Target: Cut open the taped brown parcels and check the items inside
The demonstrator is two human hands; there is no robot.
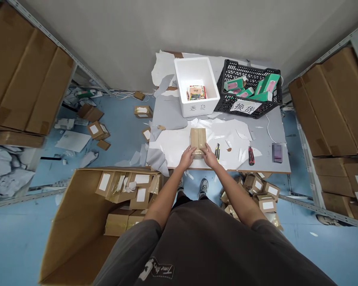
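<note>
A small brown cardboard box [198, 138] with tape along its middle seam lies on the table near its front edge. My left hand [187, 156] grips the near left corner of this box, and my right hand [209, 155] grips the near right corner. Both thumbs rest close together on its near end. Just right of my right hand lies a yellow-and-black utility knife [217, 151]. Farther right is a red-and-black screwdriver-like tool [251, 155]; its exact kind is unclear.
Behind stand a white foam box [197, 104] with small packs inside and a black crate [250, 104] of green boxes. A phone [277, 153] lies at the right. Paper scraps [171, 139] cover parts of the table. Left below, a large carton [68, 222] holds parcels; more parcels [256, 188] lie on the floor.
</note>
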